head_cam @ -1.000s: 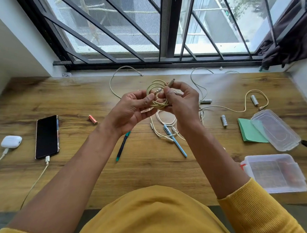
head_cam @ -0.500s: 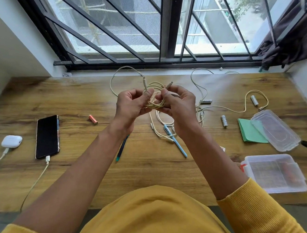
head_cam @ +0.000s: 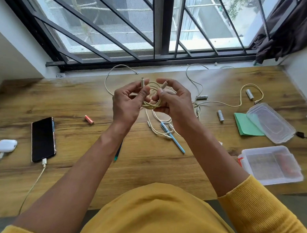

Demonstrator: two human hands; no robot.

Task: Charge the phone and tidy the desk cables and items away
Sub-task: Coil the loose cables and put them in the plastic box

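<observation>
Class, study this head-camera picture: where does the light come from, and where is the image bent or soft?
Head view: daylight enters through the barred window; wide-angle distortion bows the desk edge and splays the bars; the clear box at right looks slightly smeared; the phone screen is dark, without glare.

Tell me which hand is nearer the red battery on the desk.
Left. The left hand holds the coiled cable above and right of the red battery; the right hand is farther right.
</observation>
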